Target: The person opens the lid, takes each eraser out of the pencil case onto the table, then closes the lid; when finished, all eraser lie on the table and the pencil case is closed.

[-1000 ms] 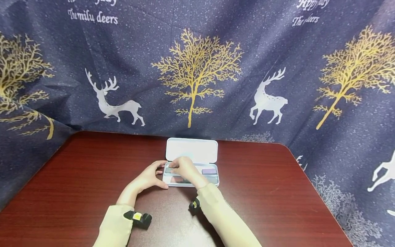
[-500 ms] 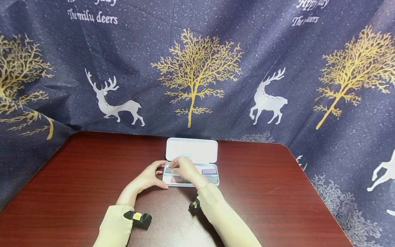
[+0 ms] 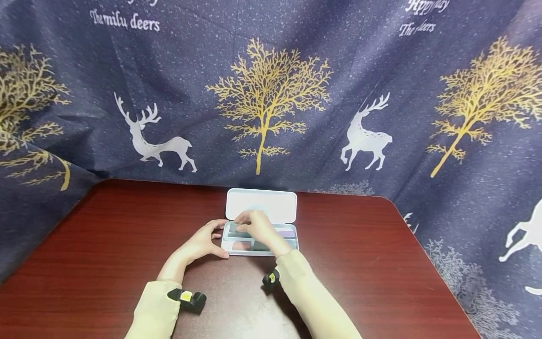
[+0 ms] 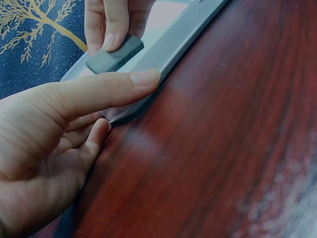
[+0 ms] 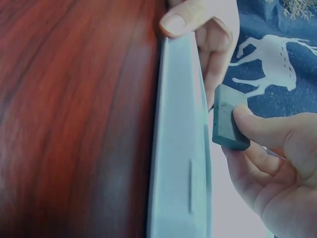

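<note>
A pale tin case (image 3: 260,253) lies on the table with its hinged lid (image 3: 271,207) raised at the back. My right hand (image 3: 259,228) pinches a small dark green block (image 5: 228,119) between thumb and fingers, tilted above the left of the rear compartment. My left hand (image 3: 199,242) holds the left end of the case, its thumb on the front corner and its fingers round the end. A purple block (image 3: 287,233) lies in the rear compartment, partly behind my right wrist. In the front compartment sit a pinkish block (image 3: 242,246) and a greyish one (image 3: 259,246).
The reddish-brown table (image 3: 372,263) spreads out on both sides of the case. Behind it hangs a dark blue cloth (image 3: 305,160) printed with deer and golden trees. Each wrist wears a black camera strap (image 3: 186,296).
My right hand has risen slightly and moved a little right, tilting the dark green block up from the rear compartment. The left hand keeps its hold on the case. The head view has shifted slightly.
</note>
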The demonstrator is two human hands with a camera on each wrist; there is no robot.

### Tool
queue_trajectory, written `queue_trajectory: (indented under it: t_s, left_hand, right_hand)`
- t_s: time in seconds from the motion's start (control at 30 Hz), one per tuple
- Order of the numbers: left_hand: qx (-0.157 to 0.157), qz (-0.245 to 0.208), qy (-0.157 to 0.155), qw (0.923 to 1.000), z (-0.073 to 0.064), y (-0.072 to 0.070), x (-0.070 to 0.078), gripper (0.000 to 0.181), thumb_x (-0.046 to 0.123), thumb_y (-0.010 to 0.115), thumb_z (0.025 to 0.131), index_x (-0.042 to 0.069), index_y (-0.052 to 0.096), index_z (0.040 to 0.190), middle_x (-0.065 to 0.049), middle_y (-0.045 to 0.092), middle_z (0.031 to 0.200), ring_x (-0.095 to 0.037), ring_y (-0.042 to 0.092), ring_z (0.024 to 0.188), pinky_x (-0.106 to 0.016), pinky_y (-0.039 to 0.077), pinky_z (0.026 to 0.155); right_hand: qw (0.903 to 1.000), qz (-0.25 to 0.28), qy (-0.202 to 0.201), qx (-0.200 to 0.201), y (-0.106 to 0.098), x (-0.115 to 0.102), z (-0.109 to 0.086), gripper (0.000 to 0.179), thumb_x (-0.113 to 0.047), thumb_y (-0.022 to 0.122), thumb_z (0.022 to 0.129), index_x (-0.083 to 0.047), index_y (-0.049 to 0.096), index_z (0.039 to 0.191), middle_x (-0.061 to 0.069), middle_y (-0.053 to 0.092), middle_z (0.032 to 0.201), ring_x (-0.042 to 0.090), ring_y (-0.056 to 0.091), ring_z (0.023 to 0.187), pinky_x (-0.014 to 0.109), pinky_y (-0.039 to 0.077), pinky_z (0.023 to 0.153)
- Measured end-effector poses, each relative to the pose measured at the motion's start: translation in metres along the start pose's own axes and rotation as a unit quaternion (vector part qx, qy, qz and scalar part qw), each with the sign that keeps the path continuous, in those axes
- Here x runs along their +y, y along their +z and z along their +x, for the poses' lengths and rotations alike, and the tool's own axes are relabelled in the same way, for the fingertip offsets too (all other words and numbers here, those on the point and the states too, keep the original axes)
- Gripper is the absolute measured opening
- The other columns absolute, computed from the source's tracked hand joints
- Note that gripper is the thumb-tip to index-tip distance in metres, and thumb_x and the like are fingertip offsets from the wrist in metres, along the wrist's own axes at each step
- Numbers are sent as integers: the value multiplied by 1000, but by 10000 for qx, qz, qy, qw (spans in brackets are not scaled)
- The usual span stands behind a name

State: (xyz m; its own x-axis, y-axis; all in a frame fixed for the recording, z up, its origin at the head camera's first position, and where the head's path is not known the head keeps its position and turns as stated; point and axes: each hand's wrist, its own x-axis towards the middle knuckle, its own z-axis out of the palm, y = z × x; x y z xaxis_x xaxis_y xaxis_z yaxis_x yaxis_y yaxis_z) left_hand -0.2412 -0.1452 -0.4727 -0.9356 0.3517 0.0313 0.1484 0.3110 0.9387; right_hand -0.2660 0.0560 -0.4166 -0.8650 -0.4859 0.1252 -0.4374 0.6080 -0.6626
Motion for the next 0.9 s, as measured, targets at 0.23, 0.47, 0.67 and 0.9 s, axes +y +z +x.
queue_trajectory:
  t_s: [0.23, 0.47, 0.67, 0.9]
  left_hand:
    - [16, 102, -46, 9999, 0, 0, 0, 96, 2, 90, 59, -8, 39, 140, -28, 44, 136, -42, 49, 124, -50, 46, 107]
    - [91, 191, -203, 9996, 0, 1, 1, 97, 2, 90, 58, -7, 40, 140, -28, 44, 136, -43, 52, 121, -49, 48, 105]
    - [99, 169, -134, 9997, 1, 1, 0, 97, 2, 90, 57, -7, 40, 140, -28, 44, 136, -44, 51, 122, -50, 47, 106]
    - [92, 155, -107, 9998, 0, 0, 0, 96, 3, 91, 58, -7, 41, 140, -28, 44, 136, -44, 51, 122, -50, 47, 106]
  right_hand:
    - [9999, -13, 134, 101, -11, 10, -4, 17, -11, 70, 87, -4, 74, 102, 10, 74, 98, 23, 69, 94, 32, 58, 85]
    - [9993, 8, 41, 385, -30, 20, -13, 18, -9, 71, 85, -2, 73, 101, 12, 74, 95, 24, 69, 89, 29, 58, 80]
    - [9977, 96, 385, 554, -46, 30, -22, 17, -7, 71, 85, -1, 73, 101, 12, 74, 95, 24, 68, 88, 31, 58, 79]
    - [9941, 95, 699, 823, -62, 52, -33, 17, -6, 73, 83, -2, 74, 99, 12, 74, 96, 24, 69, 88, 33, 58, 78]
